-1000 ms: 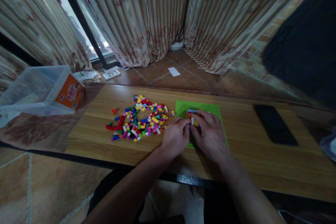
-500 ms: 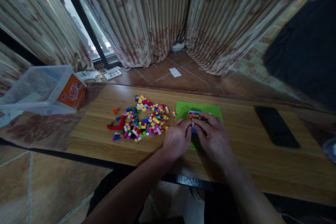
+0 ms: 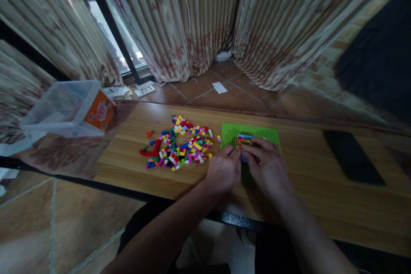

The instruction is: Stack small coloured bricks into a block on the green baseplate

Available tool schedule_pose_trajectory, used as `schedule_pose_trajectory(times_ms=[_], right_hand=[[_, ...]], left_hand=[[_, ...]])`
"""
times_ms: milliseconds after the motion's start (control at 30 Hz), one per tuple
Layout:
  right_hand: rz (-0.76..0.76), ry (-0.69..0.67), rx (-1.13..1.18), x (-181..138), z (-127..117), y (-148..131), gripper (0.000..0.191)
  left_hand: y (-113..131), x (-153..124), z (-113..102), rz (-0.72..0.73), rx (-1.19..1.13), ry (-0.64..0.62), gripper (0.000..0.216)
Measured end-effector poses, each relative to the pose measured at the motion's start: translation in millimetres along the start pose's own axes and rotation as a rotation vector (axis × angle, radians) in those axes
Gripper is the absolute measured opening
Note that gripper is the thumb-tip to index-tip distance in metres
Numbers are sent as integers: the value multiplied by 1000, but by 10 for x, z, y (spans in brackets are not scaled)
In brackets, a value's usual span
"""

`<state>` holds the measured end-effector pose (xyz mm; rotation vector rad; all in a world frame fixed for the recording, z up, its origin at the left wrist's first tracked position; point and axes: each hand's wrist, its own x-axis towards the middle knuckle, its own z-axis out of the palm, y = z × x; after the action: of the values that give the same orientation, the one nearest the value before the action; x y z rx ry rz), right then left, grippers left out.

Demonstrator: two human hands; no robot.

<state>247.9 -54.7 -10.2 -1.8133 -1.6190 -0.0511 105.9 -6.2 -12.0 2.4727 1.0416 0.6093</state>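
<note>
A green studded baseplate (image 3: 231, 130) lies on the wooden table, with a small block of multicoloured toy bricks (image 3: 245, 137) built on it. My left hand (image 3: 224, 169) is closed at the near left side of this build, fingertips pressed together. From the right, my right hand (image 3: 265, 162) reaches over the build, its fingers bent and touching the bricks. The fingertips of both hands meet close together there. Whatever small piece lies between them is mostly hidden. Left of the plate spreads a pile of loose bricks (image 3: 197, 146) in many colours.
A red angled piece (image 3: 157, 147) lies at the pile's left edge, near a small orange brick (image 3: 148, 133). A black phone-like slab (image 3: 353, 156) rests on the right. Beyond the table's left end stands a clear plastic bin (image 3: 58, 126) with an orange label. Curtains (image 3: 180, 30) hang behind.
The whole view has shifted, so the table and its things appear slightly further right. Both hands stay at the brick build with nearly the same grip.
</note>
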Motion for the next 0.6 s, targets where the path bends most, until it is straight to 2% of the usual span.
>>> schedule_pose_trajectory(times_ms=[133, 267, 400, 500, 600], right_hand=[[22, 6, 11, -4, 6, 14, 29], [11, 9, 46, -15, 14, 72, 33], [2, 21, 61, -29, 12, 127, 35], [-6, 17, 72, -34, 4, 136, 36], [-9, 18, 62, -34, 2, 130, 36]], left_hand=[[3, -7, -10, 2, -15, -10, 31], [-112, 31, -127, -19, -106, 58, 27], [-466, 110, -445, -63, -209, 114, 27], [-783, 142, -732, -86, -241, 63, 28], [-981, 128, -930, -94, -174, -65, 31]])
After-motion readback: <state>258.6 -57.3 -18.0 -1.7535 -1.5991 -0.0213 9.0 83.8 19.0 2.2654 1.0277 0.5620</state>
